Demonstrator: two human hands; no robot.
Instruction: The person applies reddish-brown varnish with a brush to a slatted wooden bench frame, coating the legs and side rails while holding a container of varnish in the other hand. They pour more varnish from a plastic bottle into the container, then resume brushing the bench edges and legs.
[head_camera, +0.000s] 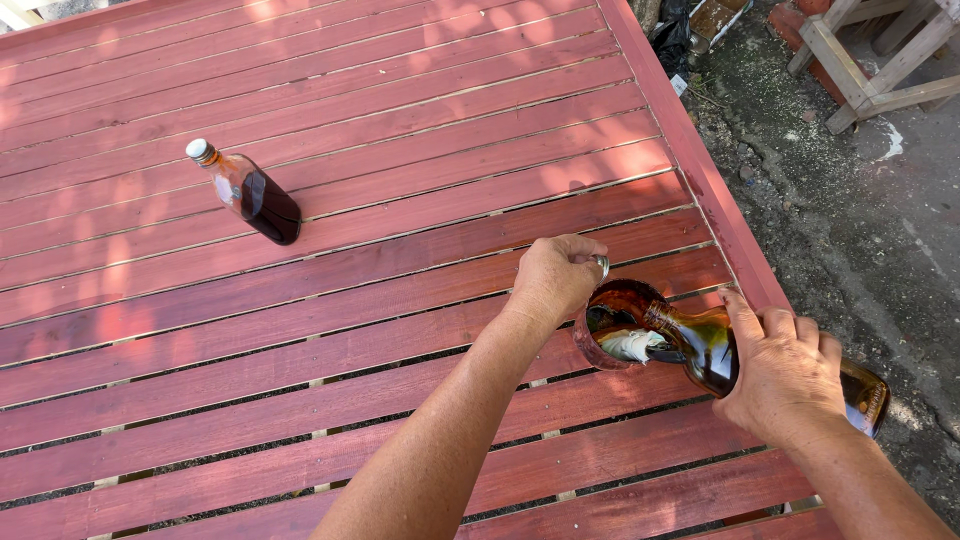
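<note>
Near the right edge of the slatted red desk, a right hand wraps a tilted brown bottle, mouth over the small cup that the left hand pinches (its grip looks slight); a jolt could spill liquid through the slats. A second bottle stands well left of the cup.

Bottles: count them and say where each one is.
2. One capped bottle stands on the red slatted table; the right hand tips the other bottle into a glass under the left hand.
</note>
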